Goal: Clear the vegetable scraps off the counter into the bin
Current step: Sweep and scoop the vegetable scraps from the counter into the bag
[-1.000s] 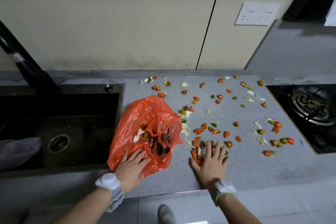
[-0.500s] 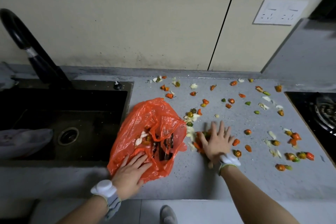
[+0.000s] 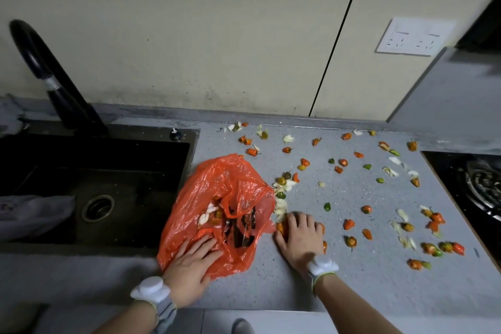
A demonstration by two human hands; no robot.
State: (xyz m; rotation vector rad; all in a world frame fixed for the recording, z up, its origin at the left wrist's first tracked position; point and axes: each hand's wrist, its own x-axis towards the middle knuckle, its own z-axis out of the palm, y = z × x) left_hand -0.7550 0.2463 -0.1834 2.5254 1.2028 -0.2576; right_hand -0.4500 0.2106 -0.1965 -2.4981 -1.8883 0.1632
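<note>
Your right hand point(image 3: 299, 238) hid the scraps point(image 3: 282, 228) beneath its palm; the stove burner point(image 3: 485, 190) was cut off at frame right.

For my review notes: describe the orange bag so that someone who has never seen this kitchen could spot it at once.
Start at the black sink on the left of the grey counter. Just right of its edge lies the orange plastic bag, crumpled and half open, with the left hand flat on its near end. It is by far the largest orange thing; the pepper scraps scattered to its right are tiny.
</note>
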